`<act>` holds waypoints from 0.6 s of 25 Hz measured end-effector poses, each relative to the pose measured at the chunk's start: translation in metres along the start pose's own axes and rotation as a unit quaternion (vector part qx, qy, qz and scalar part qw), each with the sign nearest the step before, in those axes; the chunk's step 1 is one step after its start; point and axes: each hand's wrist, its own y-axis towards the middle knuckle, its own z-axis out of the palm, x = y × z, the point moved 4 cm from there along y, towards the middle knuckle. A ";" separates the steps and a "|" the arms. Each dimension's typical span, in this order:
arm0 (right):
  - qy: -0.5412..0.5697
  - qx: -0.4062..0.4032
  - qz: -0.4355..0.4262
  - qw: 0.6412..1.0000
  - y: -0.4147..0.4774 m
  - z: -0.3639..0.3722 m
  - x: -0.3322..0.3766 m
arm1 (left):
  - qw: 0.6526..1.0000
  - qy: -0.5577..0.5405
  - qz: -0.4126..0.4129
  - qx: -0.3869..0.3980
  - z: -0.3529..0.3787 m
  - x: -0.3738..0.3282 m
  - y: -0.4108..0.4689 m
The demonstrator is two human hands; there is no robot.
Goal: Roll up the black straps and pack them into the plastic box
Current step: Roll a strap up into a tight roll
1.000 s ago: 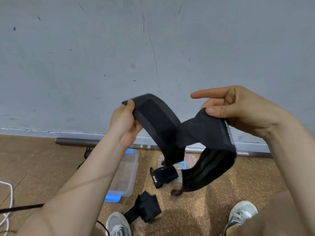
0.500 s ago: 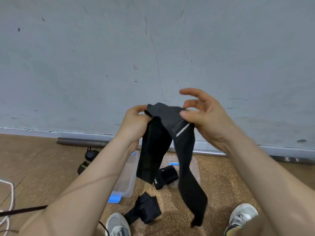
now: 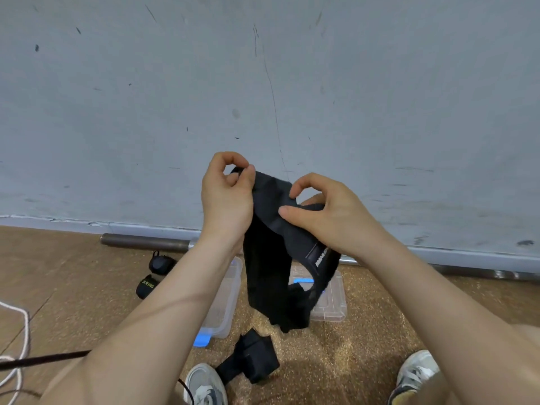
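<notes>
The left forearm (image 3: 181, 311) covers much of the plastic box (image 3: 226, 299). The hanging black strap (image 3: 267, 276) hides part of a clear plastic piece (image 3: 334, 302), lid or box unclear. The strap's white label (image 3: 321, 254) is too small to read. The left shoe (image 3: 204, 385), right shoe (image 3: 416, 372) and a white cord (image 3: 22, 343) are cut off by the frame edges.

Left hand (image 3: 226, 197) and right hand (image 3: 330, 217) bare, forearms likewise. Left shoe (image 3: 204, 387) and right shoe (image 3: 415, 372): grey-and-white sneakers, white laces. Tan cloth (image 3: 526, 340) at near right, possibly legwear.
</notes>
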 end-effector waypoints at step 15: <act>-0.078 0.084 0.087 0.990 0.010 -0.036 -0.006 | 0.997 0.029 -0.033 0.064 0.004 0.012 -0.008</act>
